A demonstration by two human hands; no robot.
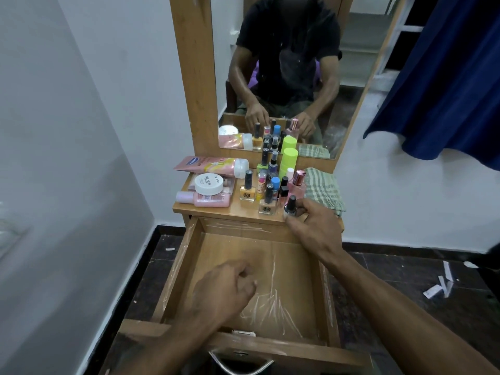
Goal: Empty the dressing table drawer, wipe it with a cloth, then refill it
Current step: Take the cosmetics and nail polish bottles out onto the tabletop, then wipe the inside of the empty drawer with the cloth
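— Lighting, as recorded?
— Soft, even indoor light; shadows are faint. A small glare is seen on the table top (244, 209).
— Picture quality?
— Wide-angle bending is noted at the edges. The left wall (54, 185) is smeared; the left hand (227, 288) is slightly blurred. The mirror (292, 71) is speckled.

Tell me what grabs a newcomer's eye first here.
The pulled-out drawer, bare and streaked with white marks, fills the foreground with the left hand curled inside. Behind it the tabletop is crowded with cosmetics, where the right hand grips a dark-capped nail polish bottle.
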